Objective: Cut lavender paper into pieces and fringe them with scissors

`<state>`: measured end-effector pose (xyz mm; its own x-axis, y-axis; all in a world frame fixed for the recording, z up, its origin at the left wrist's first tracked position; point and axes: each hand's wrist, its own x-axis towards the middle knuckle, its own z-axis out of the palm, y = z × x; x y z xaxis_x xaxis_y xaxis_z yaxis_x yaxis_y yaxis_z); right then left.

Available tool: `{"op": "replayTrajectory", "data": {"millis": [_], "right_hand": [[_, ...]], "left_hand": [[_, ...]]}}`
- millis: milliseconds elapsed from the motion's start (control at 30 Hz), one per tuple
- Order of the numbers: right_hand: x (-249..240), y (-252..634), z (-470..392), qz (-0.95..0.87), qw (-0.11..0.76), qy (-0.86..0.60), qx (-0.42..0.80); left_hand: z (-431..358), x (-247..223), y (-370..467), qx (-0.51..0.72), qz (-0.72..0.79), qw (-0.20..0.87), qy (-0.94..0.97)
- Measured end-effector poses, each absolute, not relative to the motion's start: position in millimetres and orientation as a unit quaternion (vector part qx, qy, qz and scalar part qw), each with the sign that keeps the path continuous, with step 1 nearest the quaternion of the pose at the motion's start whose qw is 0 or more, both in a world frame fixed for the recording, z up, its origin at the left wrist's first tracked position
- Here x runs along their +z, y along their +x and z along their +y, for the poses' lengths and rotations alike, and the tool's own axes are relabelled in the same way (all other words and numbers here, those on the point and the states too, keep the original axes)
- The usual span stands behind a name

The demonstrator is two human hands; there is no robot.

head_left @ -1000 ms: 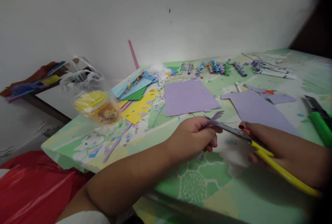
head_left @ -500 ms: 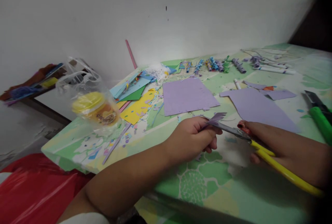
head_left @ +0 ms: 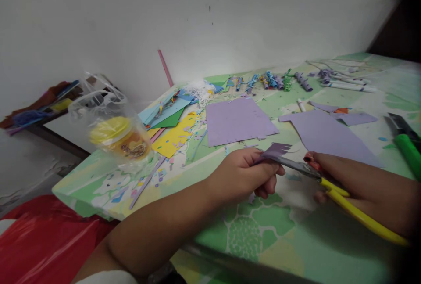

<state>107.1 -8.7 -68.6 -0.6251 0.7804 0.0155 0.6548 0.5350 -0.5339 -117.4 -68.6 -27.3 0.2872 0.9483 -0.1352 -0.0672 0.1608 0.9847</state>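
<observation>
Between the thumb and fingers of my left hand (head_left: 241, 172) is a purple paper strip (head_left: 275, 149), its far edge cut into a fringe. My right hand (head_left: 365, 183) is wrapped round scissors (head_left: 357, 214) with yellow handles. Their metal blades lie along the strip, close to my left fingertips; how far apart they are is hard to see. A small red curled piece (head_left: 309, 157) shows by my right thumb. Beyond both hands, a purple sheet (head_left: 240, 121) lies flat, with a cut purple piece (head_left: 324, 132) to its right.
Several fringed paper rolls (head_left: 271, 80) line the back, near markers (head_left: 350, 87). White string (head_left: 199, 91) lies by coloured sheets (head_left: 176, 139). A yellow-lidded cup (head_left: 120, 137) in a plastic bag stands left. A green cutter (head_left: 408, 152) lies right. Paper scraps (head_left: 158, 178) dot the tablecloth.
The fringed strip has turned slightly between my left fingers, showing more of its flat side. The scissors and my right hand have shifted very slightly to the right.
</observation>
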Motion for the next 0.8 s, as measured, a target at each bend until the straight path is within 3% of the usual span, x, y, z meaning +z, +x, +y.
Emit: {"op": "replayTrajectory", "data": {"millis": [200,400,800], "right_hand": [[-74,116,2,-0.884,0.035,-0.360,0.297],[-67,110,-7,-0.876,0.091,-0.388,0.272],[-69,113,-4,-0.877,0.103,-0.394,0.256]], "left_hand": [[-65,-31,-123,0.384,0.356,0.710,0.471],[-62,-30,-125,0.359,0.341,0.747,0.444],[-63,-31,-126,0.381,0.300,0.758,0.435]]}}
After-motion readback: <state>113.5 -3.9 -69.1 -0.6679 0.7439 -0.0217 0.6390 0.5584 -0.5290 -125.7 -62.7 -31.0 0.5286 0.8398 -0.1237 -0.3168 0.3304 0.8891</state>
